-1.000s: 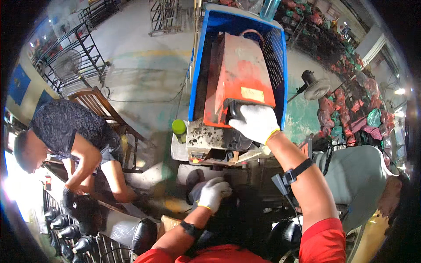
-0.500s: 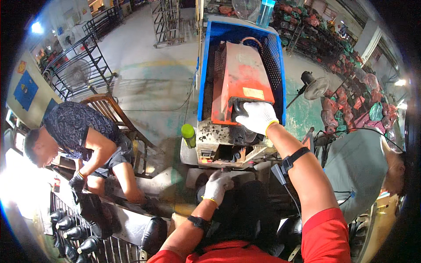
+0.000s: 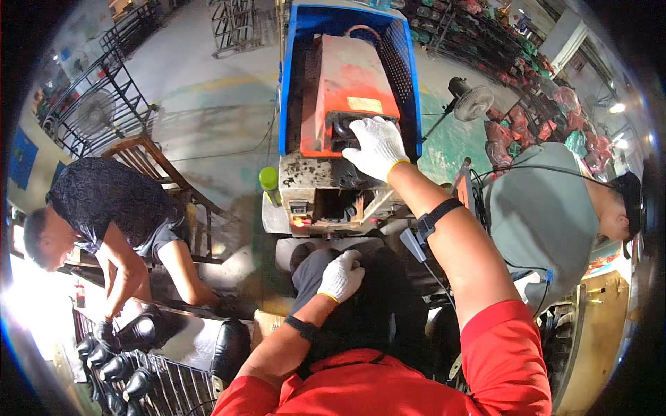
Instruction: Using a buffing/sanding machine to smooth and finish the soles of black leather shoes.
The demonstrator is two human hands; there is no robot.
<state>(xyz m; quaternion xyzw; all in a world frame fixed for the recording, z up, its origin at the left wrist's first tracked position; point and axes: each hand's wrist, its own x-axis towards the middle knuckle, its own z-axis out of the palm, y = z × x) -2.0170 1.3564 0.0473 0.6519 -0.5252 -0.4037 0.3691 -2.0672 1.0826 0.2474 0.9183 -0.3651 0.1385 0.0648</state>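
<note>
My right hand point(image 3: 378, 147), in a white knitted glove, reaches to the dark opening at the front of a red and grey machine head point(image 3: 347, 76). Its thumb stands apart from the fingers, and I see nothing held in it. A black rounded part point(image 3: 343, 129) sits in the opening by the fingertips. Over my dark-clad thigh point(image 3: 312, 270) lies my left hand point(image 3: 341, 276), also gloved in white, its fingers curled in with nothing visible in them. Below the head is the machine's worn, pale body point(image 3: 295, 170), with a switch and a small lit red light.
A blue perforated crate point(image 3: 413, 83) surrounds the machine head. A green-capped bottle point(image 3: 269, 182) stands at its left. One co-worker point(image 3: 114, 201) bends over black boots point(image 3: 139, 333) on a rack; another person point(image 3: 544, 201) sits at right beside a fan point(image 3: 473, 104) and cables.
My view has shifted, so the machine appears higher and further left. My right hand has drawn back slightly from the opening. My left hand has come back onto my thigh, fingers more curled.
</note>
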